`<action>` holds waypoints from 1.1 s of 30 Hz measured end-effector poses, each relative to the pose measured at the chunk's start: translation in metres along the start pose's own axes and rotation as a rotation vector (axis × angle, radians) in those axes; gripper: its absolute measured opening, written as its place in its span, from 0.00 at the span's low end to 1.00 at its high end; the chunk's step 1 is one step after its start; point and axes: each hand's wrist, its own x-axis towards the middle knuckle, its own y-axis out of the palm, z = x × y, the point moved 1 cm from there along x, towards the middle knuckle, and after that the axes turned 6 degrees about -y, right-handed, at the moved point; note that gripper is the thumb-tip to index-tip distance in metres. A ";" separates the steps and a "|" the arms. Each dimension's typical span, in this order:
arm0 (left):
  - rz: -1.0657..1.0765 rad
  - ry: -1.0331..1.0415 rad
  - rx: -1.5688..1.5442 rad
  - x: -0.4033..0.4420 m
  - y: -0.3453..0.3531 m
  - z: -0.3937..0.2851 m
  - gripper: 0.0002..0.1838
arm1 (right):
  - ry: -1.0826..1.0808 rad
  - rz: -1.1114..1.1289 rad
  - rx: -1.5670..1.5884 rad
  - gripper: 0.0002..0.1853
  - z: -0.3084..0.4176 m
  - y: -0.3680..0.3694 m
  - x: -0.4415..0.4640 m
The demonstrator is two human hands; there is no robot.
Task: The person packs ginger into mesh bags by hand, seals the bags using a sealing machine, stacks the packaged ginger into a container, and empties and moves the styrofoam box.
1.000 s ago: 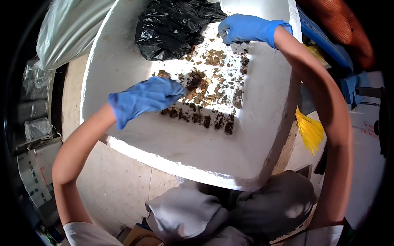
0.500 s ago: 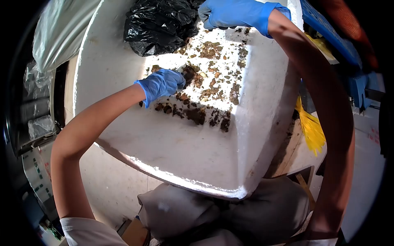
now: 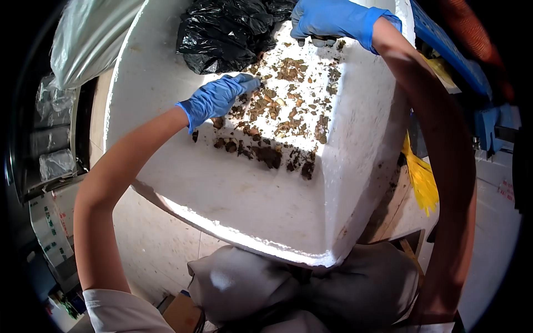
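A white foam box (image 3: 261,200) holds brown, soil-like clumps and small pebble-like bits (image 3: 283,111) scattered over its floor. My left hand (image 3: 219,97), in a blue glove, reaches in from the left with its fingers stretched out over the clumps, close below a crumpled black plastic bag (image 3: 225,39). At the far end, my right hand (image 3: 336,25) is curled, its gloved fingertips darkened with dirt. Whatever lies inside those bent fingers is hidden. The right hand is just right of the black bag, above the scattered bits.
Yellow plastic strands (image 3: 420,177) hang beside the box on the right, below a blue plastic crate (image 3: 452,50). A pale plastic sack (image 3: 91,41) stands at the left. My knees (image 3: 244,286) are close to the box's near edge.
My left hand has moved up and slightly right, away from a dark clump, and its fingers have straightened. My right hand has shifted a little right, away from the bag.
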 end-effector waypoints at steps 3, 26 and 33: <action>-0.019 0.184 0.103 -0.006 0.020 -0.011 0.36 | 0.083 0.029 0.094 0.14 -0.002 0.000 -0.003; -0.334 -0.611 -0.071 0.047 -0.040 0.069 0.20 | 0.529 -0.393 0.067 0.14 -0.009 -0.021 0.018; -0.252 -0.569 -0.936 0.066 0.002 0.080 0.14 | 0.379 -0.580 0.368 0.11 0.001 -0.021 0.005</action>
